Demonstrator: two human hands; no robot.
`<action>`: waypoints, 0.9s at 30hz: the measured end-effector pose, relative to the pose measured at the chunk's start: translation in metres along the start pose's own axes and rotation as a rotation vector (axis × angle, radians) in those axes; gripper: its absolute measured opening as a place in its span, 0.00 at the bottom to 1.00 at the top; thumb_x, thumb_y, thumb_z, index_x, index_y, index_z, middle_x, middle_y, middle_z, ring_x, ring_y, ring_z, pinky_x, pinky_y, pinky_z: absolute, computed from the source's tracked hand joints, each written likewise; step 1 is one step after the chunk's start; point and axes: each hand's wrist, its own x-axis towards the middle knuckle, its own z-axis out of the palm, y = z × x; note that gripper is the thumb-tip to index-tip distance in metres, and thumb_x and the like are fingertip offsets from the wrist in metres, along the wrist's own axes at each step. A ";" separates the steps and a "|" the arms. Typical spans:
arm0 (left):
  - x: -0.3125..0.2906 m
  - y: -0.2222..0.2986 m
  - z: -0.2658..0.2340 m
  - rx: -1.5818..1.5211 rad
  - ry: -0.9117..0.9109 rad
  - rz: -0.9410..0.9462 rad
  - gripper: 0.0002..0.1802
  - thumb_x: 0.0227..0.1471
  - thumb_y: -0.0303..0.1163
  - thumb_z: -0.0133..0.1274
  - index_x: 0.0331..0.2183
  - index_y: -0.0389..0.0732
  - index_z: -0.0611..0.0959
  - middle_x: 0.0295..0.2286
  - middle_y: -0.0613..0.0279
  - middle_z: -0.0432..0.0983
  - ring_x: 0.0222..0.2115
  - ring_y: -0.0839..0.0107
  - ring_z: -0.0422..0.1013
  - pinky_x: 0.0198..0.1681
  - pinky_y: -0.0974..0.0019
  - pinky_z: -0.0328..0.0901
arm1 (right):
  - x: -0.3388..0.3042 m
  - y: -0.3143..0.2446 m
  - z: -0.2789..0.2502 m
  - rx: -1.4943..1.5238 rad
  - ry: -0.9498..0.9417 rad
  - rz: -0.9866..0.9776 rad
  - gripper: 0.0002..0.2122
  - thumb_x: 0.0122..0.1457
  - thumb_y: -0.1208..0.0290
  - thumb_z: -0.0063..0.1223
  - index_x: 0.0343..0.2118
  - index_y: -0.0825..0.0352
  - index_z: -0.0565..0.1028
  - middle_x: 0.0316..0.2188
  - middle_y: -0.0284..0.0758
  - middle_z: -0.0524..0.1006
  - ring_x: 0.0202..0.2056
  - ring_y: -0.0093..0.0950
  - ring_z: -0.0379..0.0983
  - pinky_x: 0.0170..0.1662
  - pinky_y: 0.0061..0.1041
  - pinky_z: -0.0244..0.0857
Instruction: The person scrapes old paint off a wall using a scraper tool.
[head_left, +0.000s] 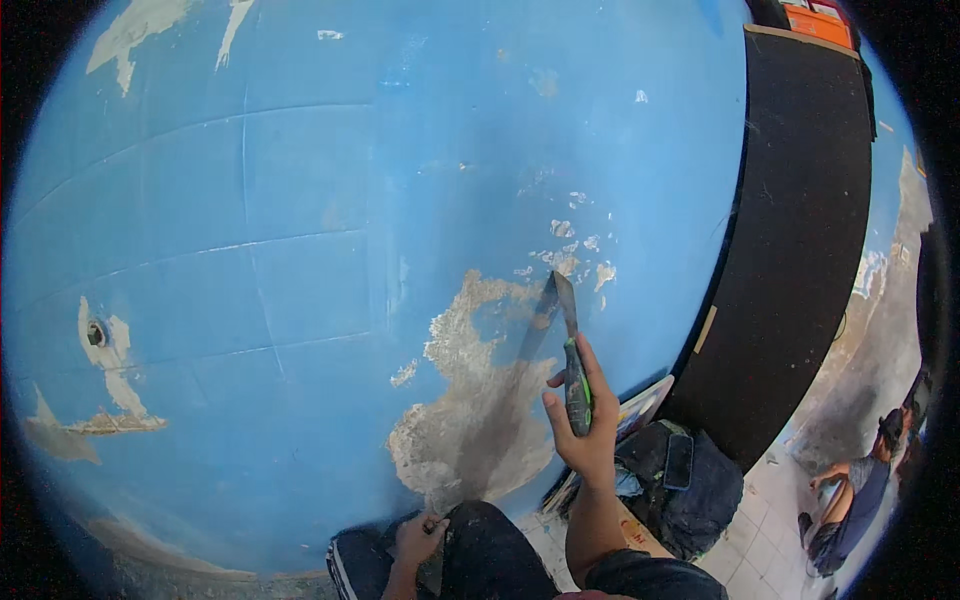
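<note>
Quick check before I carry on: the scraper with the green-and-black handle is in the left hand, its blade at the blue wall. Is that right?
Not quite: the head view shows the scraper with the green-and-black handle in the right hand, not the left hand. Its blade is at the blue wall.

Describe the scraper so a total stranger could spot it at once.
Start at the blue wall and find the large bare grey patch low in the middle. Just right of it, the right hand holds the scraper, blade pointing up. Its green-and-black handle sets it apart from the slanting dark shadow on its left.
</note>
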 end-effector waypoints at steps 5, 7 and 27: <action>0.002 -0.001 0.002 0.000 -0.008 -0.001 0.21 0.49 0.50 0.63 0.34 0.41 0.85 0.26 0.57 0.81 0.28 0.61 0.79 0.34 0.57 0.73 | 0.002 0.003 0.004 -0.245 0.034 -0.214 0.33 0.57 0.59 0.54 0.63 0.71 0.60 0.35 0.44 0.76 0.34 0.36 0.75 0.40 0.33 0.67; 0.002 -0.008 0.005 -0.019 -0.006 -0.021 0.21 0.49 0.50 0.63 0.34 0.41 0.86 0.26 0.57 0.81 0.28 0.61 0.79 0.34 0.57 0.73 | 0.005 0.008 0.009 -0.317 0.065 -0.277 0.33 0.57 0.59 0.52 0.63 0.71 0.61 0.33 0.44 0.76 0.32 0.37 0.74 0.39 0.34 0.66; 0.000 0.005 -0.008 -0.057 0.005 -0.012 0.18 0.51 0.47 0.62 0.33 0.41 0.84 0.25 0.54 0.80 0.27 0.57 0.78 0.33 0.57 0.70 | 0.005 0.004 0.023 -0.400 0.204 -0.256 0.25 0.56 0.70 0.48 0.59 0.67 0.68 0.30 0.42 0.73 0.27 0.39 0.68 0.35 0.33 0.60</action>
